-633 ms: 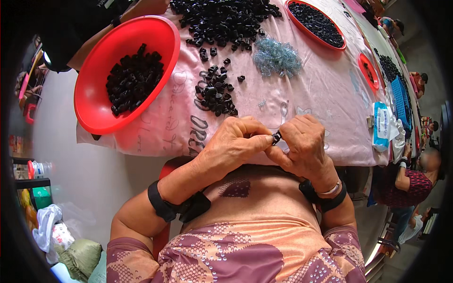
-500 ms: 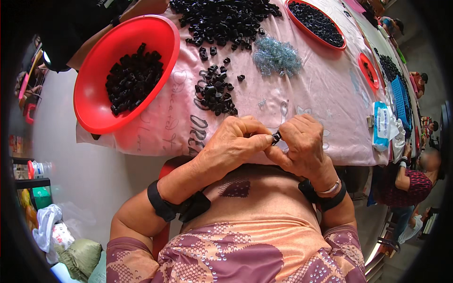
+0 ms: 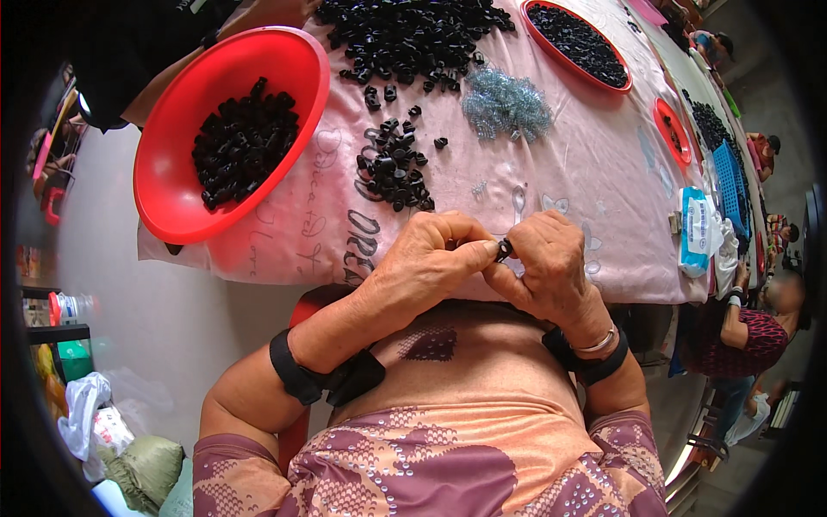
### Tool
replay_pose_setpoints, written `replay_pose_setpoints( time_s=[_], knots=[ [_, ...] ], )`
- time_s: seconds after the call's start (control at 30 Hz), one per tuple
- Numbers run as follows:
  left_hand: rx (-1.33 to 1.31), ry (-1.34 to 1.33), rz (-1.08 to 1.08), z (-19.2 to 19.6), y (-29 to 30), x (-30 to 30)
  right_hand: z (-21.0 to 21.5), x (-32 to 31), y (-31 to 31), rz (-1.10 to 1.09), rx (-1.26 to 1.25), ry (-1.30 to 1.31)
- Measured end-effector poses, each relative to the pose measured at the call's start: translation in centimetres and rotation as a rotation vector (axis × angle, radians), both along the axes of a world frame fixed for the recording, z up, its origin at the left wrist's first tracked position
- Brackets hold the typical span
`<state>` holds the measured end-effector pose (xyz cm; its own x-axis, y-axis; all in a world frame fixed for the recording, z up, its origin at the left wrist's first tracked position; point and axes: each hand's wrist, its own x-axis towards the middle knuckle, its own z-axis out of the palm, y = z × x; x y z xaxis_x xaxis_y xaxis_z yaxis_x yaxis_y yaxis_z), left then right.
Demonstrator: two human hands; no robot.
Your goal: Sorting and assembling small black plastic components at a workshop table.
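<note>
A small black plastic part (image 3: 504, 250) is pinched between my two hands just over the table's near edge. My left hand (image 3: 435, 250) grips it from the left with thumb and forefinger. From the other side, my right hand (image 3: 544, 257) is closed around it, with the fingers curled under and the thumb pointing left. Fingers hide most of the part. Just beyond my left hand lies a small heap of similar black parts (image 3: 394, 168). Farther off is a pile of thin, shiny, bluish-silver pieces that look like springs (image 3: 506, 103).
A red bowl (image 3: 308, 103) of black parts stands at the table's left edge, near another person's arm (image 3: 164, 90). A large black pile (image 3: 413, 39) and a red tray (image 3: 631, 84) are at the back. A wipes pack (image 3: 693, 231) and blue basket (image 3: 730, 185) lie right.
Both hands keep their grip on the black part, which has turned slightly between the fingers. My right wrist has shifted a little.
</note>
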<state>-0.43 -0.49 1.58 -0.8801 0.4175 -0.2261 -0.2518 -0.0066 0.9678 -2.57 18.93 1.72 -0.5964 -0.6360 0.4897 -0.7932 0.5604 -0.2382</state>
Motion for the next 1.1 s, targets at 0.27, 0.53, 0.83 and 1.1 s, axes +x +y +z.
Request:
replay_pose_setpoints(
  time_s=[0.27,0.53,0.83,1.1],
  knots=[
    [0.097,-0.126,0.016,0.2,0.0,0.0,0.2,0.0,0.5,-0.036,0.013,0.003],
    [0.534,-0.352,-0.166,-0.7,-0.3,-0.2,0.6,0.1,0.4,0.035,-0.106,-0.026],
    [0.386,-0.265,-0.055,-0.3,0.0,-0.2,1.1,0.4,0.4,0.000,-0.083,-0.028],
    [0.383,-0.298,0.025,-1.2,-0.2,-0.3,0.4,0.1,0.6,0.013,-0.066,-0.064]
  ],
)
